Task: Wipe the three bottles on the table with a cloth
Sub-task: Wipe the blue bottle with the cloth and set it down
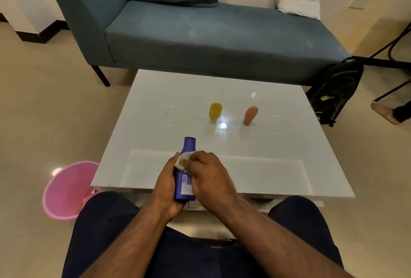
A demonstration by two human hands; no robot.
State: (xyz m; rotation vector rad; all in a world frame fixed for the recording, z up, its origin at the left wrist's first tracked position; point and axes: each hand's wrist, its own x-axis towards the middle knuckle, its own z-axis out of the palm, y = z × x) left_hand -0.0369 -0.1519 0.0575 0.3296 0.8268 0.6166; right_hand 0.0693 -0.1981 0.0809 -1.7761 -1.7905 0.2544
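Glossy white table (278, 144), smooth plastic blue bottle (185, 185), matt fabric sofa (200, 40).

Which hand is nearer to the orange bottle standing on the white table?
Right. The right hand lies below-left of the orange bottle, pressing a white cloth; the left hand is farther left.

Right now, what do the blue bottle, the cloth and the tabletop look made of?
Blue bottle: looks like plastic, smooth and slightly glossy, with a printed label. Cloth: soft white fabric or tissue, crumpled under the fingers; cannot tell which. Table: hard glossy white top, glass or lacquer, mirroring a ceiling light.
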